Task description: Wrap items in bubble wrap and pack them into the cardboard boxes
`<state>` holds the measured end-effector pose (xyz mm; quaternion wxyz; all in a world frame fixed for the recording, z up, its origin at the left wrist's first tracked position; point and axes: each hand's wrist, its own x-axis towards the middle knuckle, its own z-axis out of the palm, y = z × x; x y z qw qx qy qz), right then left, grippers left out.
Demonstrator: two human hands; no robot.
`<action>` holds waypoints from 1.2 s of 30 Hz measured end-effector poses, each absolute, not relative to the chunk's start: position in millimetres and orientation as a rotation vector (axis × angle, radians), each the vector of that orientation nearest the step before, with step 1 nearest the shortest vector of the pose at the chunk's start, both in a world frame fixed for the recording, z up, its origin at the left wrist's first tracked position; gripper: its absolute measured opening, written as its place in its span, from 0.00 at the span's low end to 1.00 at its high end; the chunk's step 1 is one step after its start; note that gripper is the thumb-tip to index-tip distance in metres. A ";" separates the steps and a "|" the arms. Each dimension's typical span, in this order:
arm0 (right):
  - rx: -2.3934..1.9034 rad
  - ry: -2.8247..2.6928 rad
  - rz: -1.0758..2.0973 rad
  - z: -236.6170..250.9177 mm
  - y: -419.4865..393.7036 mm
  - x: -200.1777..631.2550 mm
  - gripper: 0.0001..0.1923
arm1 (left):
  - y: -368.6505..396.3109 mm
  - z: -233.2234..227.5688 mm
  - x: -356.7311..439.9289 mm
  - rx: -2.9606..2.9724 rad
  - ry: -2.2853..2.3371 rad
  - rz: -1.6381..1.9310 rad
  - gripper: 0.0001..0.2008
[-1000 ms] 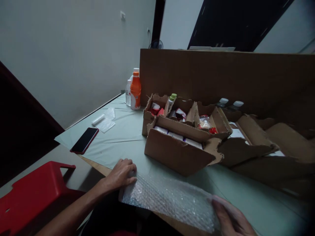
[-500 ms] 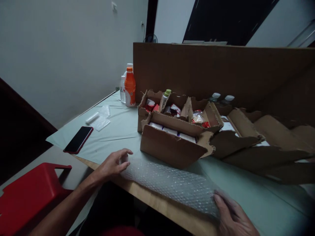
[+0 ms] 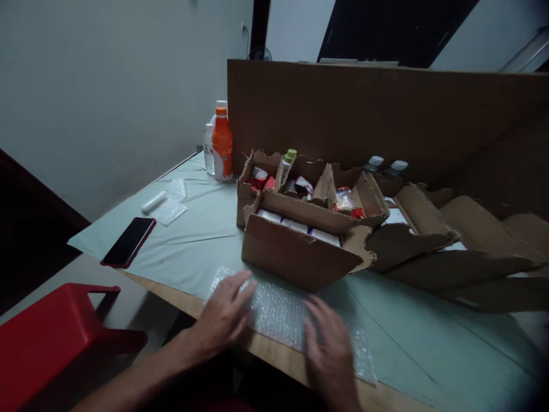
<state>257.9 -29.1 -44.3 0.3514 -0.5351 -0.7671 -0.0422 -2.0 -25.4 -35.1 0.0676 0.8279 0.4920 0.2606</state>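
2 hands flat, fingers spread, gripping nothing: left hand (image 3: 223,313) and right hand (image 3: 330,349) press on bubble wrap sheet (image 3: 278,309) at near table (image 3: 429,349) edge. Cardboard box (image 3: 300,252) just behind. Phone (image 3: 128,241) farther left.

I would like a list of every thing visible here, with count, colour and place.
bubble wrap sheet: 1, clear, front table edge, under both hands
cardboard boxes: several, brown, table centre, holding small packets
cardboard panel: 1, brown, upright behind boxes
orange bottle: 1, orange, far left of table
phone: 1, dark with red edge, left of table
small wrap pieces: a few, clear, beyond phone
stool: 1, red, lower left
left hand: flat on wrap
right hand: flat on wrap
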 end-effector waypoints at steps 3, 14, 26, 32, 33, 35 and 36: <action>-1.263 -2.250 0.021 -55.1 -18.1 203.9 0.22 | -27.9 -42.9 17.3 2.546 1.346 0.559 0.31; -1.512 -2.337 -0.220 -89.4 -32.6 304.6 0.26 | -27.4 -60.9 -49.0 2.552 1.675 0.267 0.30; -2.127 -1.819 -0.215 -72.9 -41.3 352.7 0.31 | -31.8 -39.7 -35.1 2.436 1.685 0.499 0.26; -2.063 -1.722 -0.020 -59.9 -31.4 337.7 0.29 | -40.1 -21.4 20.9 2.458 1.231 0.524 0.26; -2.036 -1.693 0.046 -55.9 -31.1 336.1 0.29 | -40.5 -21.4 29.7 2.452 1.158 0.486 0.26; -2.016 -1.603 0.196 -45.3 -32.7 334.3 0.27 | -40.7 -23.2 41.9 2.430 1.058 0.436 0.25; -2.023 -1.541 0.260 -39.0 -34.4 333.4 0.26 | -40.6 -24.4 45.0 2.409 1.033 0.434 0.24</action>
